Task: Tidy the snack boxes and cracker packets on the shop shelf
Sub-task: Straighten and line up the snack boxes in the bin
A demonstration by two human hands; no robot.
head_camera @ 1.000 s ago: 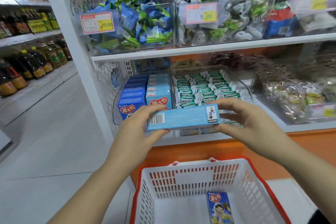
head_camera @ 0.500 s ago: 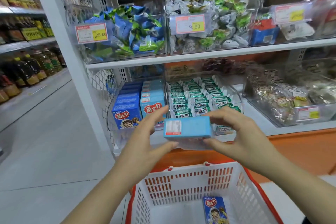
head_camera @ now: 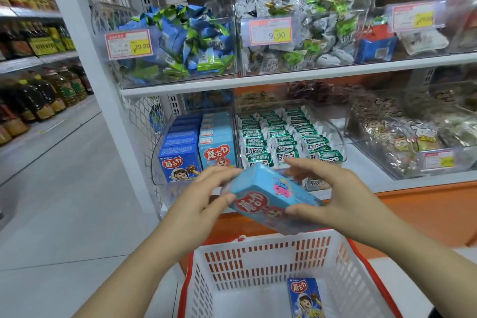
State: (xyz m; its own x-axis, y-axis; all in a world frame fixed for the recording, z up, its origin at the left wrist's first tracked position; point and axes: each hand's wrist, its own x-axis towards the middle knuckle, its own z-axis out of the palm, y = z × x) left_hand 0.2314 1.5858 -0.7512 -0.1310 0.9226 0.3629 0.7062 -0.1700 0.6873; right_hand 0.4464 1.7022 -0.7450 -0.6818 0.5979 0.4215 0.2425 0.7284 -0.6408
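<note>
A light blue snack box [head_camera: 268, 195] is held tilted between both hands, just in front of the lower shelf. My left hand [head_camera: 206, 197] grips its left end and my right hand [head_camera: 333, 192] grips its right end. Behind it, a clear bin [head_camera: 154, 162] holds a row of dark blue snack boxes [head_camera: 178, 160] and a row of light blue snack boxes [head_camera: 216, 147]. Green cracker packets [head_camera: 286, 137] stand in rows in the bin to the right.
A white basket with a red rim [head_camera: 260, 258] sits below my hands, with one dark blue box [head_camera: 305, 297] lying inside. Upper shelf bins hold loose blue and green sweets [head_camera: 185, 39]. An aisle with oil bottles [head_camera: 38, 98] runs along the left.
The box has been turned in my hands from showing its barcode side to showing its printed front, and it now sits tilted. My view has moved closer to the shelf.
</note>
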